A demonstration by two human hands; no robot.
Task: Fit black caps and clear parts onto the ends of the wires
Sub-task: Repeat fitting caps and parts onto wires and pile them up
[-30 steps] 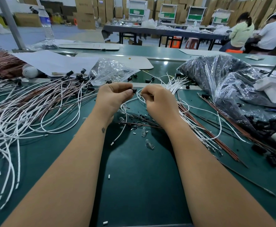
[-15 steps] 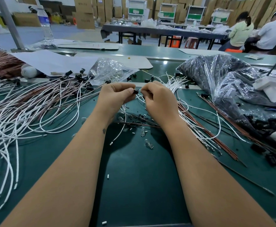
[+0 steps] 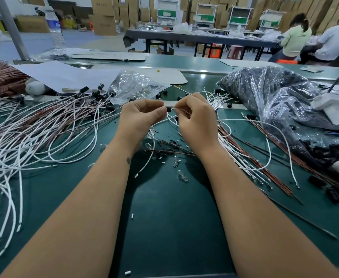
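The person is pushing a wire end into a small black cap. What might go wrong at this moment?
1. The black cap is held only by the left hand fingertips; it could slip and get lost among the loose bits on the green mat.
2. The right hand pinches the white wire very near its end; a skewed push may bend the tip.
3. The wire's loop trails into the wire pile and could snag.
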